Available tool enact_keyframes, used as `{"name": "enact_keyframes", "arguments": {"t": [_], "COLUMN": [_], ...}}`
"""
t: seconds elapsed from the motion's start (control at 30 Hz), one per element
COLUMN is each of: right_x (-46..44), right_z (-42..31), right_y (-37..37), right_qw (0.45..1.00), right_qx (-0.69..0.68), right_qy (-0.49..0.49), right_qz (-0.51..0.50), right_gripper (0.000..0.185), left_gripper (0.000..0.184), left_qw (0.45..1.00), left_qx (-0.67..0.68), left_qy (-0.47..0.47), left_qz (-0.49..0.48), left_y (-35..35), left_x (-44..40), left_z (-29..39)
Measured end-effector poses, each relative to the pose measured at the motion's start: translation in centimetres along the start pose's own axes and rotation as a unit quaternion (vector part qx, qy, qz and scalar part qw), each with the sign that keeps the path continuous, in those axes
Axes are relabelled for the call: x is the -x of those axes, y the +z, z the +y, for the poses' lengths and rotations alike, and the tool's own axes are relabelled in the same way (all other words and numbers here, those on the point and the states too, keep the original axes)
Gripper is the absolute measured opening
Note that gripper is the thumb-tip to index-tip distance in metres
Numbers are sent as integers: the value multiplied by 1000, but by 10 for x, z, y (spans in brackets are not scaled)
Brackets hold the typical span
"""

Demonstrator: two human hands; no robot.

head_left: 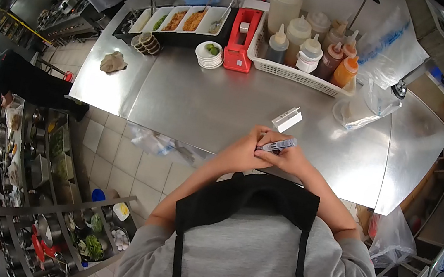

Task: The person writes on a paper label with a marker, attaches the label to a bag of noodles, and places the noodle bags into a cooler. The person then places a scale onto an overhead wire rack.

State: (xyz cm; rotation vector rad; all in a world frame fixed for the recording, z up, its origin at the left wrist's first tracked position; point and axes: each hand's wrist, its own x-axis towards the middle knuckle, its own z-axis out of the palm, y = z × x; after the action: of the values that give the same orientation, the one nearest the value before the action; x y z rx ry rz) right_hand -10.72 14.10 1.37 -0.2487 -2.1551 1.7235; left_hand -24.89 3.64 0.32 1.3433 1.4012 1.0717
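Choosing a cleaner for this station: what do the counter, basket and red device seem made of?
Counter: probably stainless steel, satin; it's grey with soft, blurred glare. Basket: likely off-white plastic, by its moulded-looking slotted wall. Red device: smooth, evenly coloured, likely plastic, though painted metal is possible.

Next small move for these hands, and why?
I'd probably ease the left hand slightly aside, letting the right hand hold the small grey item: the hands meet closely around it, fingers partly covering it. The white box lies just beyond on the steel counter, touched by neither.
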Motion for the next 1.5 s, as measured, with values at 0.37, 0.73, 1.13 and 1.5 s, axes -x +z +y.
{"name": "enact_keyframes", "arguments": {"t": [0.37, 0.73, 1.13, 1.5], "right_x": [-77, -319, -63, 193], "right_z": [-74, 15, -100, -90], "right_y": [-41, -98, -183, -155], "right_qw": [992, 904, 919, 813], "right_qx": [35, 311, 250, 287], "right_qy": [77, 49, -52, 139], "right_qz": [-90, 289, 301, 487], "right_gripper": [16, 38, 22, 15], "left_gripper": [72, 45, 27, 34], "left_qw": [984, 995, 977, 925], "left_qx": [170, 76, 49, -346], "left_qy": [22, -43, -82, 90], "left_qz": [51, 58, 193, 127], "left_y": [-25, -45, -40, 49], "left_x": [-12, 31, 55, -113], "left_z": [25, -56, -59, -15]}}
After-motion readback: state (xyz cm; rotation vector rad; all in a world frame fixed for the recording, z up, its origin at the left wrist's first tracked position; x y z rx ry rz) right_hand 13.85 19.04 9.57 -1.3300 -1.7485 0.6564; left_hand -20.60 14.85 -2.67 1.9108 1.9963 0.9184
